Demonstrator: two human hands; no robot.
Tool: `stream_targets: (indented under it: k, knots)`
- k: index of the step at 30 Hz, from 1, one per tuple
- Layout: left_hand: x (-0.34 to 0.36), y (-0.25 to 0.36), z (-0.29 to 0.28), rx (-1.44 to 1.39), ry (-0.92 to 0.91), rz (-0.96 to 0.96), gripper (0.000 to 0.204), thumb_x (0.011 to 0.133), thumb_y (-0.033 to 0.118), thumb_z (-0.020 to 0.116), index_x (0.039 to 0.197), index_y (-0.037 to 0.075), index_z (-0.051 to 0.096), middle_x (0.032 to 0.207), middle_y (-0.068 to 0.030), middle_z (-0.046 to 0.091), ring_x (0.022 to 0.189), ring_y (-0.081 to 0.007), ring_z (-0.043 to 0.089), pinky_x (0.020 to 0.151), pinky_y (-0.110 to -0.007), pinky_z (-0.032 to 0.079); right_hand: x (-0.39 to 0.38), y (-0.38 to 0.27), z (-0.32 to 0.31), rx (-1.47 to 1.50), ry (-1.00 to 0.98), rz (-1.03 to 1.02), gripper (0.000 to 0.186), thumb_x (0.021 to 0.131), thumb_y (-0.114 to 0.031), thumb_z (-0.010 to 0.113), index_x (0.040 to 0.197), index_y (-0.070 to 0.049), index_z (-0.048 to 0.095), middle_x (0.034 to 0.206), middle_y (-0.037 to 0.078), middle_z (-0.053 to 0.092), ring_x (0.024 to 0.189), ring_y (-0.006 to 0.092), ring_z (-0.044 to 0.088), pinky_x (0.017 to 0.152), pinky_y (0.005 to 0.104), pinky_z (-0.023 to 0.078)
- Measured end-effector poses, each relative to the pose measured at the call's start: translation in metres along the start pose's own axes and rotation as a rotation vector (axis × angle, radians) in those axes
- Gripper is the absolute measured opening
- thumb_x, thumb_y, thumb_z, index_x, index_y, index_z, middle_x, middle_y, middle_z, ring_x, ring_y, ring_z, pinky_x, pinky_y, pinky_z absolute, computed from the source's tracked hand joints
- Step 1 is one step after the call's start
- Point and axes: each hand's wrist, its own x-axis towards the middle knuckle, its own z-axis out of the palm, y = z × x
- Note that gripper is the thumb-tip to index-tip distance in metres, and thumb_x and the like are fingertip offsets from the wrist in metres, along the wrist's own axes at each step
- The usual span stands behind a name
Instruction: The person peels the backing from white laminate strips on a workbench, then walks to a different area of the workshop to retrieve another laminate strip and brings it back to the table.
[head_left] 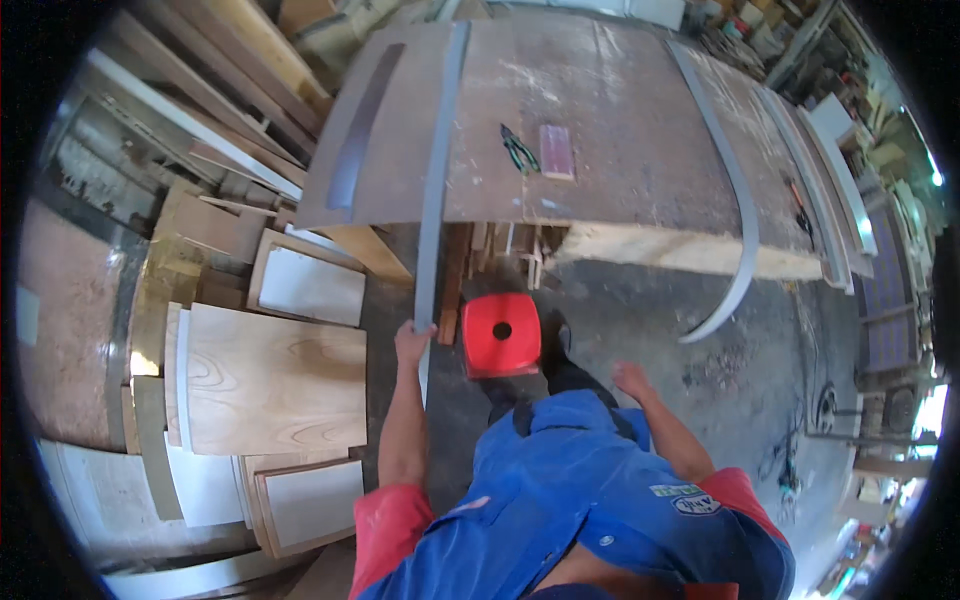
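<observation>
My left hand [414, 340] grips a long grey strip [435, 180] that lies across a worn brown tabletop [620, 120] and extends past its near edge. My right hand [630, 380] hangs over the floor right of a red stool [485, 355], fingers curled, with nothing visible in them. On the tabletop are green-handled pliers [518, 150], a pink rectangular block [556, 152] and a dark narrow strip [360, 140]. A curved grey strip [735, 190] droops over the front edge at the right, left of a small red-and-black tool [798, 208].
Stacked wooden panels [270, 380] and white-faced boards [310, 290] crowd the left side, below leaning planks [240, 90]. Offcuts [500, 245] sit under the table. More long strips [835, 200] lie at its right end. The concrete floor [720, 390] has scattered debris.
</observation>
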Motion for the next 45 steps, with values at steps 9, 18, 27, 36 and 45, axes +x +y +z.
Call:
stream_targets:
  k: [9,18,27,36,45]
  knots:
    - [-0.054,-0.051,0.097,0.106,0.118,-0.055,0.031,0.069,0.020,0.067,0.095,0.004,0.063,0.086,-0.0171,0.065,0.093,-0.0337,0.061,0.080,-0.041,0.047,-0.382,0.127,0.111,-0.116,-0.528,0.799,0.021,0.084,-0.019,0.052,0.091,-0.007,0.068,0.089,0.017,0.067,0.089,0.0344,0.063,0.075,0.0411,0.052]
    - [-0.152,-0.090,0.183,0.221,-0.847,-0.018,0.032,0.075,0.031,0.063,0.096,0.007,0.067,0.098,-0.0174,0.065,0.094,-0.0341,0.061,0.082,-0.042,0.048,-0.258,0.046,0.152,0.403,0.027,0.354,0.027,0.088,-0.027,0.050,0.094,-0.008,0.068,0.091,0.018,0.067,0.086,0.0325,0.065,0.074,0.0396,0.051]
    - [-0.059,-0.031,0.127,0.782,-0.941,0.784,0.030,0.087,0.034,0.052,0.103,0.012,0.064,0.081,-0.0119,0.064,0.071,-0.0309,0.063,0.060,-0.043,0.051,-0.181,-0.006,0.031,0.769,0.795,0.660,0.026,0.087,-0.025,0.050,0.099,-0.007,0.065,0.096,0.018,0.066,0.090,0.0359,0.063,0.079,0.0413,0.051]
    - [0.021,0.010,0.106,-0.064,-1.117,-0.108,0.034,0.079,0.010,0.063,0.113,0.006,0.059,0.075,-0.0031,0.060,0.060,-0.0133,0.057,0.047,-0.026,0.042,-0.227,-0.157,0.225,0.647,0.055,1.026,0.022,0.080,-0.023,0.056,0.089,-0.007,0.068,0.096,0.014,0.067,0.091,0.0318,0.065,0.076,0.0433,0.053]
    - [0.077,-0.042,0.021,0.604,-1.261,0.285,0.022,0.073,0.010,0.063,0.095,0.007,0.063,0.072,-0.0082,0.061,0.057,-0.0215,0.059,0.048,-0.033,0.044,-0.250,-0.240,0.349,0.650,0.482,0.648,0.031,0.082,-0.032,0.056,0.095,-0.006,0.069,0.096,0.014,0.067,0.090,0.0344,0.063,0.079,0.0427,0.051]
